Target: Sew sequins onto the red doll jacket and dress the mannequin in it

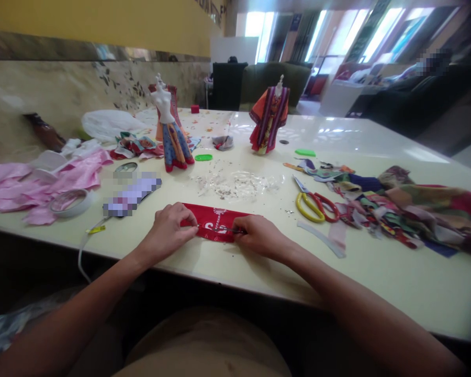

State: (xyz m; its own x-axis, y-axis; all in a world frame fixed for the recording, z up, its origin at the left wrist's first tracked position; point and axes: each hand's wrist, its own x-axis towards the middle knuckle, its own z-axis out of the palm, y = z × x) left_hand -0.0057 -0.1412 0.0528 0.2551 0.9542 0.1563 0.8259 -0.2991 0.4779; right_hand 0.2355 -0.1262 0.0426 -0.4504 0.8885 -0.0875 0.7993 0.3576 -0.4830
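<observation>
Red cloth: flat red cloth piece with white print (204, 213), on the pale glossy bench (267, 275) near its front edge, between the hands.
Left hand: left hand (173, 226) at the cloth's left end, fingertips close together; cannot tell whether its grip pinches anything.
Right hand: right hand (261, 235), grip closed around a slim dark tool (228, 230) over the cloth.
Scissors: metal scissors with yellow and red handles (312, 209), right of the cloth.
</observation>
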